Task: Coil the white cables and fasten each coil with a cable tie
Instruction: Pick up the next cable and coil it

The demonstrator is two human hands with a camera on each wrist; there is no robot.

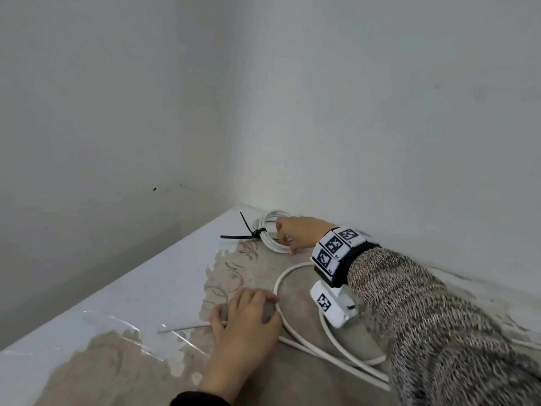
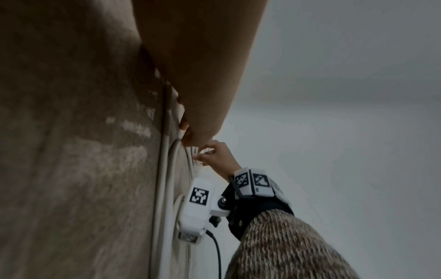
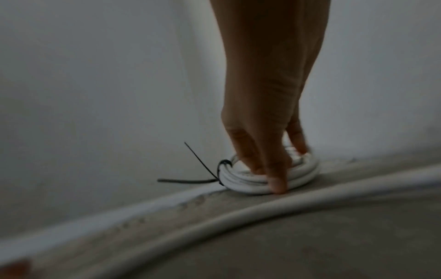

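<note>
White coiled cable point(image 1: 273, 234) sits at the far corner of the counter point(image 1: 140, 291), close to the wall, bound on its left side by a black cable tie point(image 1: 248, 231) whose two loose tails stick out leftward. Right hand point(image 1: 300, 234) is on this coil, grip bent down onto it: fingertips point(image 3: 278, 186) press the near rim, other fingers reach inside the ring. Loose white cable point(image 1: 295, 329) lies nearer than the coil, curving in one open loop across the worn brown patch of counter. Left hand point(image 1: 248, 320), nearer than the coil and left of the loop, lies palm-down on this cable, fingers spread and lightly bent over it. Whether it pinches the cable, cannot tell. Right wrist carries a marker band point(image 1: 336, 247) just beside the coil.
</note>
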